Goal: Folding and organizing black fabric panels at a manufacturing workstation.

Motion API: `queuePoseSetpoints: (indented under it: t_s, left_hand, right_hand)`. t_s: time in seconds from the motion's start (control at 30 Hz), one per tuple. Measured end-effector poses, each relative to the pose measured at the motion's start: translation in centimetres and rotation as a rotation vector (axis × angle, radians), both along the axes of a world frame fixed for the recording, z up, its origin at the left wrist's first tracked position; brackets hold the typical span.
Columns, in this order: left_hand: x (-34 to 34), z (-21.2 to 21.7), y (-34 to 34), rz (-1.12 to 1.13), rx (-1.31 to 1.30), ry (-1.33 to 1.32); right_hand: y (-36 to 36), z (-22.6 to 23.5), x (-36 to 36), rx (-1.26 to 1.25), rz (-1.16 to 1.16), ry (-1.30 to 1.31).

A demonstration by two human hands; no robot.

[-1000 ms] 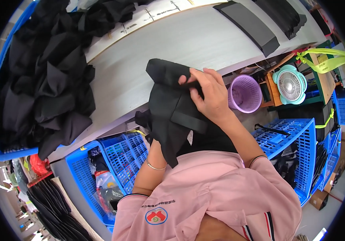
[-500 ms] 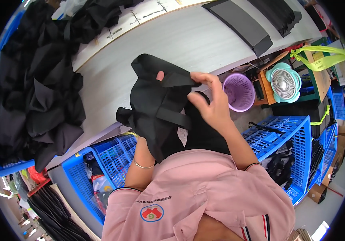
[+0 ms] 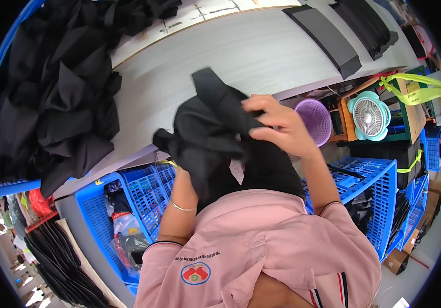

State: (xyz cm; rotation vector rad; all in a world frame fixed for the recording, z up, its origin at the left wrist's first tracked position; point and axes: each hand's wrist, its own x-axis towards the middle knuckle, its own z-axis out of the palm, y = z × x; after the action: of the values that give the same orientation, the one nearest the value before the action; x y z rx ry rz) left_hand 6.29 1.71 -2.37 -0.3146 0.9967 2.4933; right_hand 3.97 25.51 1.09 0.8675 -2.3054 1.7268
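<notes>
Fingers of right hand (image 3: 283, 127) pinch black cloth (image 3: 195, 123) at its 3 o'clock edge, by table (image 3: 179, 66)'s 6 o'clock side; left hand hidden, grip can't tell. Left thumb now covered; cloth apparently being turned.

1. My black cloth piece (image 3: 192, 123), matt and soft, sits just left of my right fingers (image 3: 264, 102), bunched in loose folds.
2. Its flat band (image 3: 220, 100) slants from an upper-left end down to those fingertips.
3. The lower folds, partly blurred, hang down, and the cloth hides my left fingers.
</notes>
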Motion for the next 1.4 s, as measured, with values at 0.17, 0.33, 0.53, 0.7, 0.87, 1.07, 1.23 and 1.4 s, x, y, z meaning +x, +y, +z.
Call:
queuePoseSetpoints:
  t_s: [0.17, 0.33, 0.53, 0.7, 0.87, 1.07, 1.23, 1.4]
  left_hand:
    - [-2.4, -0.2, -2.3, 0.052, -0.088, -0.01]
    - [-1.1, -0.5, 0.4, 0.141, -0.153, 0.084]
    - [0.0, -0.2, -0.5, 0.382, -0.48, 0.253]
    - [-5.9, 1.3, -0.9, 0.664, -0.635, 0.396]
    - [-8.4, 1.3, -0.1, 0.161, -0.336, 0.359]
    - [-8.6, 0.3, -0.8, -0.109, -0.003, 0.258]
    - [-9.6, -0.7, -0.2, -0.173, -0.088, 0.212]
    - [-10.6, -0.7, -0.9, -0.068, -0.08, 0.346]
  right_hand:
    - [0.6, 2.0, -3.2, -0.231, 0.154, -0.233]
    - [0.6, 2.5, -12.5, -0.034, -0.124, 0.089]
    - [-0.2, -1.7, -11.8, -0.032, -0.704, 0.165]
    - [-3.5, -3.4, -3.9, -0.47, -0.434, -0.353]
    - [-4.7, -3.4, -6.0, -0.683, -0.204, -0.772]
    - [-1.9, -4.0, -7.3, -0.725, -0.243, -0.723]
    - [-2.0, -3.6, -7.5, -0.514, -0.292, -0.612]
    - [-0.7, -3.5, -8.6, -0.958, 0.104, -1.057]
